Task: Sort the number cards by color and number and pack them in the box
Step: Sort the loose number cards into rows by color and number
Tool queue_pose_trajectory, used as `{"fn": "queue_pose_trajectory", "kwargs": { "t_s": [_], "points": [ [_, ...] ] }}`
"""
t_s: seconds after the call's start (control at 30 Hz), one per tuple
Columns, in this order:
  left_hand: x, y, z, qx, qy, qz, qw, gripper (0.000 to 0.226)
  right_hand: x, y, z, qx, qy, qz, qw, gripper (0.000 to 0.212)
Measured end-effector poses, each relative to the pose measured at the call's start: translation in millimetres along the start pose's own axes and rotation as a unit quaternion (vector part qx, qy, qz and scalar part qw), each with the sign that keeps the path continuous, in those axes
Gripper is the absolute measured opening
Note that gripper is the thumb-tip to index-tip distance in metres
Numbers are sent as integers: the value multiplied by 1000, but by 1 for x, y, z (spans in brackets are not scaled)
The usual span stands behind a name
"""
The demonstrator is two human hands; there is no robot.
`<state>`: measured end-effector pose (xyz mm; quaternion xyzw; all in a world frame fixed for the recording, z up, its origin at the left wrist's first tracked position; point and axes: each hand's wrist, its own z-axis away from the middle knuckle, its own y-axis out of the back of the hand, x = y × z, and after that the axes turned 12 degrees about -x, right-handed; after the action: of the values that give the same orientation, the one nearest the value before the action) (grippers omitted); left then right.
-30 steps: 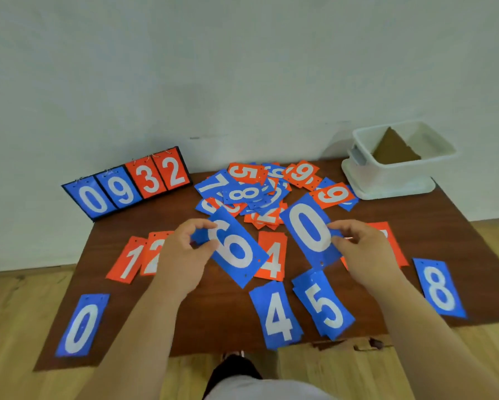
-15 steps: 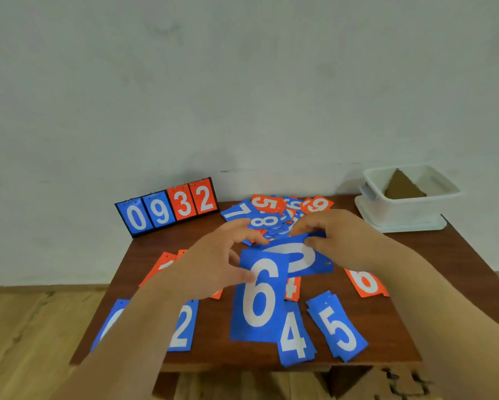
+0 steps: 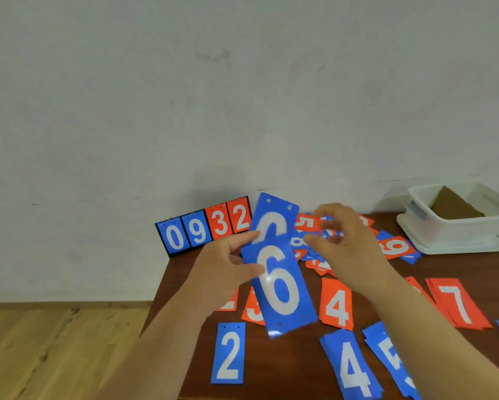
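Observation:
My left hand (image 3: 222, 269) pinches two blue cards held upright above the table: a blue 6 card (image 3: 280, 287) in front and a blue 0 card (image 3: 271, 217) sticking up behind it. My right hand (image 3: 343, 246) hovers just right of them with loosely curled fingers, holding nothing I can see. Beneath it lies the mixed pile of red and blue cards (image 3: 395, 246). The white plastic box (image 3: 444, 232) stands at the far right with a brown cardboard piece (image 3: 453, 206) inside.
On the brown table (image 3: 286, 365) lie sorted cards: blue 2 (image 3: 228, 353), blue 4 (image 3: 352, 368), blue 5 (image 3: 392, 359), red 3 (image 3: 254, 313), red 4 (image 3: 337, 304), red 7 (image 3: 459, 301). A flip scoreboard reading 0932 (image 3: 205, 226) stands against the wall.
My right hand brought the blue 0 over to the blue 6 and let go; my left hand now holds both. The view has swung left and upward.

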<state>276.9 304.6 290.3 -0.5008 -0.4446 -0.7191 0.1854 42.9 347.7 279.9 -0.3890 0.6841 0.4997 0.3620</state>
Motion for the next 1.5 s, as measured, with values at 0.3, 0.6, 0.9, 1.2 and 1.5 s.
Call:
{"fn": "queue_pose_trajectory", "kwargs": {
  "t_s": [0.3, 0.6, 0.9, 1.2, 1.5],
  "points": [
    [-26, 10, -12, 155, -28, 121, 980, 52, 3, -40, 4, -162, -97, -28, 982, 20],
    [-31, 21, -12, 172, -12, 173, 970, 46, -10, -7, -18, -285, -108, 58, 951, 37],
    [-30, -18, -9, 83, -5, 170, 982, 52, -38, 12, -55, -418, -106, 158, 888, 37],
    [-48, -32, 7, 198, 30, 208, 957, 59, 4, -46, 2, -17, -150, -77, 985, 11],
    [-64, -34, 12, 272, 57, 142, 950, 51, 28, -91, 12, -77, -177, -102, 976, 21]
  ]
}}
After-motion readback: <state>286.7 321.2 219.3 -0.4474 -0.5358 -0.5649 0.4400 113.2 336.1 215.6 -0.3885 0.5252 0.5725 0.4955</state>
